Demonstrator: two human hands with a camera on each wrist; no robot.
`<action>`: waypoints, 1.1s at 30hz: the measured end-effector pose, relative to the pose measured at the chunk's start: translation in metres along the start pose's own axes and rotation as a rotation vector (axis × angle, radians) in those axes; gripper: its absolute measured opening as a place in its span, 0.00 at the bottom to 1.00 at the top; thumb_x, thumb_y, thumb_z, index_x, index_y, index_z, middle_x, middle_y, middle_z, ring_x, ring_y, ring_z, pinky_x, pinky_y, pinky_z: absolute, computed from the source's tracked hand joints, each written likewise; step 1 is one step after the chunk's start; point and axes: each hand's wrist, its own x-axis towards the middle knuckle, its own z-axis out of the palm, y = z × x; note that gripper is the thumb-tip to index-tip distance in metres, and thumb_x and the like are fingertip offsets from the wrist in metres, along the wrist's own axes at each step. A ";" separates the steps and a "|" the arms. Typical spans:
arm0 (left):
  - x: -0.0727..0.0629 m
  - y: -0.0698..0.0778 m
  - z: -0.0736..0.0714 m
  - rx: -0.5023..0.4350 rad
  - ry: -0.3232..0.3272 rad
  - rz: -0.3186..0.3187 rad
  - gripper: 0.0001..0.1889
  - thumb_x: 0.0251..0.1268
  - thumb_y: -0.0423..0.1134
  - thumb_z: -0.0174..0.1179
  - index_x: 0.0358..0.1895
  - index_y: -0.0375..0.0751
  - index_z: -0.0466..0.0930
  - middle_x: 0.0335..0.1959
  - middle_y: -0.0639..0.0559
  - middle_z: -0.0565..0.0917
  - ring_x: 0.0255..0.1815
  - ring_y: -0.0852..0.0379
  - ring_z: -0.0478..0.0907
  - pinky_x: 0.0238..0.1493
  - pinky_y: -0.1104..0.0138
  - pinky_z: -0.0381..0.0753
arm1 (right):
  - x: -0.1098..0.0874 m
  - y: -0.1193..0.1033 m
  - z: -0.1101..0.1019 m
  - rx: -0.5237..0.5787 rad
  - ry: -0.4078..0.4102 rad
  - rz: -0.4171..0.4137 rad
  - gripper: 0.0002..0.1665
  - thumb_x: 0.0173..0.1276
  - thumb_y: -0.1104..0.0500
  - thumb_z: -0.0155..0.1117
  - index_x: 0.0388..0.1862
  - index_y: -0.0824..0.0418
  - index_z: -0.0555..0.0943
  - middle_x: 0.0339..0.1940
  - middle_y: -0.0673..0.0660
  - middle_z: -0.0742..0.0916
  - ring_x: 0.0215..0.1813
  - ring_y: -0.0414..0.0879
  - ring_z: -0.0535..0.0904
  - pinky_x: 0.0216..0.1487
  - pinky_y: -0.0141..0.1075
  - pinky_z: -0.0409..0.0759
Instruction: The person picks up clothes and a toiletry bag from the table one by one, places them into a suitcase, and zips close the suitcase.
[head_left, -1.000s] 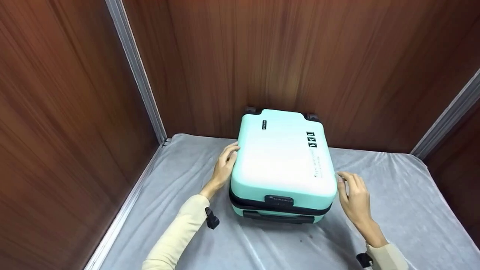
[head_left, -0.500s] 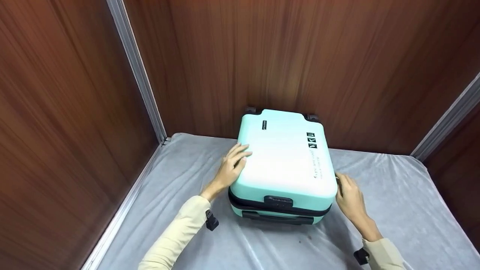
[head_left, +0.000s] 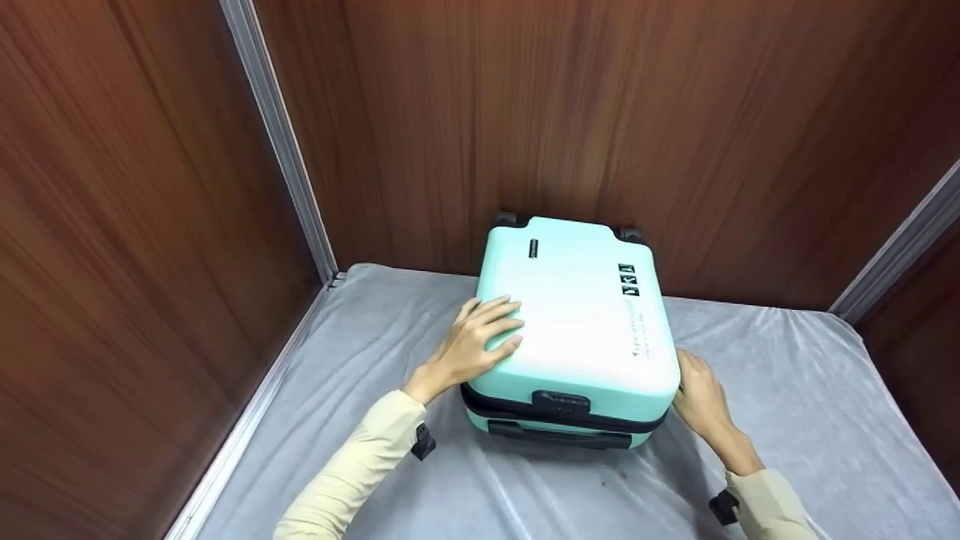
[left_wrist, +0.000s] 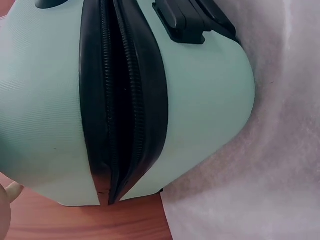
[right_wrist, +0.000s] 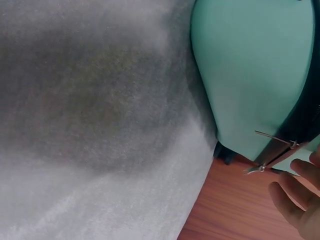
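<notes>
A mint-green hard-shell suitcase lies flat, its wheels toward the back wall. My left hand rests on the left part of its lid, fingers spread; only a bit of it shows at the edge of the left wrist view. The zipper there is parted, with a dark gap between its teeth. My right hand is at the suitcase's right side, fingertips hidden in the head view. In the right wrist view its loosely bent fingers are close to two metal zipper pulls, apparently not gripping them.
Grey cloth covers the surface under the suitcase. A brown wood-grain panel stands right behind the wheels, with more panels at both sides. A black combination lock and carry handle are on the near side.
My left hand has slid from the suitcase's left side up onto its lid. The right hand has come in closer against the right side. The suitcase stays in place.
</notes>
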 end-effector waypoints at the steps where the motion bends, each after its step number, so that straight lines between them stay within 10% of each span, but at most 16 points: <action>1: 0.000 0.000 0.000 0.006 -0.009 0.004 0.18 0.73 0.47 0.56 0.57 0.43 0.83 0.66 0.47 0.76 0.71 0.49 0.65 0.69 0.41 0.56 | 0.000 0.001 0.001 0.005 -0.003 0.000 0.14 0.69 0.68 0.61 0.52 0.71 0.78 0.46 0.69 0.84 0.50 0.68 0.76 0.49 0.61 0.72; 14: -0.009 0.005 0.005 0.108 -0.134 0.097 0.44 0.63 0.74 0.46 0.69 0.42 0.71 0.73 0.44 0.67 0.75 0.46 0.58 0.70 0.36 0.46 | -0.001 0.008 0.004 0.109 -0.068 -0.013 0.16 0.71 0.69 0.59 0.56 0.71 0.77 0.45 0.70 0.84 0.48 0.69 0.79 0.46 0.63 0.74; 26: -0.009 0.005 0.004 0.177 -0.174 0.129 0.49 0.47 0.69 0.68 0.70 0.41 0.69 0.73 0.42 0.65 0.75 0.42 0.57 0.68 0.33 0.47 | -0.006 0.011 0.004 0.107 -0.115 0.016 0.15 0.70 0.70 0.59 0.54 0.74 0.75 0.39 0.68 0.85 0.38 0.63 0.83 0.35 0.55 0.76; 33: -0.009 0.006 0.007 0.226 -0.155 0.132 0.47 0.51 0.71 0.64 0.69 0.43 0.71 0.73 0.41 0.66 0.75 0.42 0.58 0.67 0.32 0.49 | -0.013 0.013 0.001 0.174 -0.169 0.015 0.24 0.72 0.72 0.53 0.66 0.74 0.69 0.54 0.74 0.81 0.54 0.69 0.78 0.50 0.61 0.75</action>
